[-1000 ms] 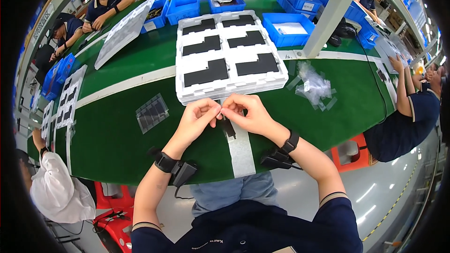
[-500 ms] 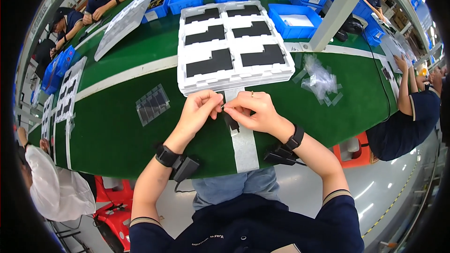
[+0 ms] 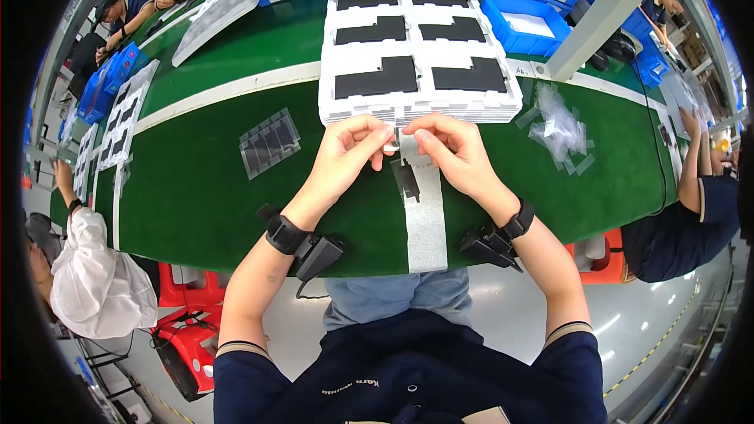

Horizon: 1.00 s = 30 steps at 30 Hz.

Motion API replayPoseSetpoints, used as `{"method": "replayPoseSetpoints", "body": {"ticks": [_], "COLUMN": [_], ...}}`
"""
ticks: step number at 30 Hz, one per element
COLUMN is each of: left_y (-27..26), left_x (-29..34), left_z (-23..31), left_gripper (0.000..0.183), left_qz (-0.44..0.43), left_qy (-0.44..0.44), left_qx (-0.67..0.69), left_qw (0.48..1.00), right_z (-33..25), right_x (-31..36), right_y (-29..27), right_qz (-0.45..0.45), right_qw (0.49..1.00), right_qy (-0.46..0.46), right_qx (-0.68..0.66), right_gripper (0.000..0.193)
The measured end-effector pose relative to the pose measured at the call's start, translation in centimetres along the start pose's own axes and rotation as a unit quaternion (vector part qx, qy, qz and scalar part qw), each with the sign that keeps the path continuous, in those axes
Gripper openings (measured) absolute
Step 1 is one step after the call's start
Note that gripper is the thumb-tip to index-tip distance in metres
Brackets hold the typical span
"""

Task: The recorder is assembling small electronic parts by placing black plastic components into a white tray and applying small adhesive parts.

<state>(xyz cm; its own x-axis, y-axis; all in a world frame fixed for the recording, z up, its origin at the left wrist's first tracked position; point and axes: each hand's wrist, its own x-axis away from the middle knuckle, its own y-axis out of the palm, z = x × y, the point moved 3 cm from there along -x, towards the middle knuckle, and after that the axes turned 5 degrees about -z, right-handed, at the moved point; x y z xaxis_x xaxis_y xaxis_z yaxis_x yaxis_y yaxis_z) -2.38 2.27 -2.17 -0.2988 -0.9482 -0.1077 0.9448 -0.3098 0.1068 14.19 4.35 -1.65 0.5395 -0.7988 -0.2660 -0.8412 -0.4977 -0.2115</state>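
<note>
My left hand [image 3: 351, 149] is closed in a pinch, with a small pale piece [image 3: 390, 148] at its fingertips. Close beside it, my right hand [image 3: 454, 151] has its thumb and forefinger curled together; whatever they hold is too small to make out. Just below the fingers, a narrow black part [image 3: 409, 181] with a clear edge lies on a white strip [image 3: 426, 239] running down the green table. Beyond both hands stands a stack of white trays [image 3: 424, 112], its top one bearing several black stepped-shape pieces [image 3: 375, 78].
Left of my hands lies a clear sheet with black strips [image 3: 269, 144]. Crumpled clear film scraps [image 3: 559, 135] lie to the right. Blue bins [image 3: 526, 25] and a grey metal post [image 3: 609, 20] stand behind. Co-workers sit on both sides, one in a white garment [image 3: 102, 271].
The view has shifted, so the table and trays sit further right and higher. My hands have parted slightly, and a pale piece now shows at my left fingertips. The black part is more exposed.
</note>
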Motion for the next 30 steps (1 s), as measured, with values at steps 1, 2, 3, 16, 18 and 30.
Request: {"method": "replayPoseSetpoints", "body": {"ticks": [1, 2, 3, 16, 18, 30], "left_y": [0.1, 0.2, 0.2, 0.2, 0.3, 0.3], "left_x": [-0.1, -0.1, -0.2, -0.1, -0.1, -0.6], "left_z": [0.2, 0.4, 0.5, 0.2, -0.4, -1.3], "left_gripper": [0.018, 0.018, 0.018, 0.018, 0.017, 0.023], "left_qz": [0.003, 0.006, 0.009, -0.013, -0.038, -0.15], "left_qy": [0.001, 0.002, 0.003, -0.009, -0.043, -0.167], "left_qx": [0.001, -0.012, -0.025, -0.024, -0.046, -0.157], "left_qw": [1.0, 1.0, 1.0, 1.0, 0.997, 0.962], "right_z": [0.0, 0.3, 0.4, -0.3, -0.5, 0.3], "right_x": [0.0, 0.1, 0.1, 0.2, 0.4, -0.3], "right_y": [0.0, 0.1, 0.1, 0.3, 0.8, -0.5], "right_qz": [-0.002, -0.005, 0.0, -0.015, -0.003, 0.008], "right_qw": [1.0, 1.0, 1.0, 0.998, 0.998, 0.999], "right_qy": [-0.012, -0.013, -0.023, 0.017, 0.013, -0.035], "right_qx": [0.013, 0.013, 0.016, -0.057, -0.069, 0.036], "right_gripper": [0.015, 0.015, 0.013, 0.047, 0.05, 0.019]}}
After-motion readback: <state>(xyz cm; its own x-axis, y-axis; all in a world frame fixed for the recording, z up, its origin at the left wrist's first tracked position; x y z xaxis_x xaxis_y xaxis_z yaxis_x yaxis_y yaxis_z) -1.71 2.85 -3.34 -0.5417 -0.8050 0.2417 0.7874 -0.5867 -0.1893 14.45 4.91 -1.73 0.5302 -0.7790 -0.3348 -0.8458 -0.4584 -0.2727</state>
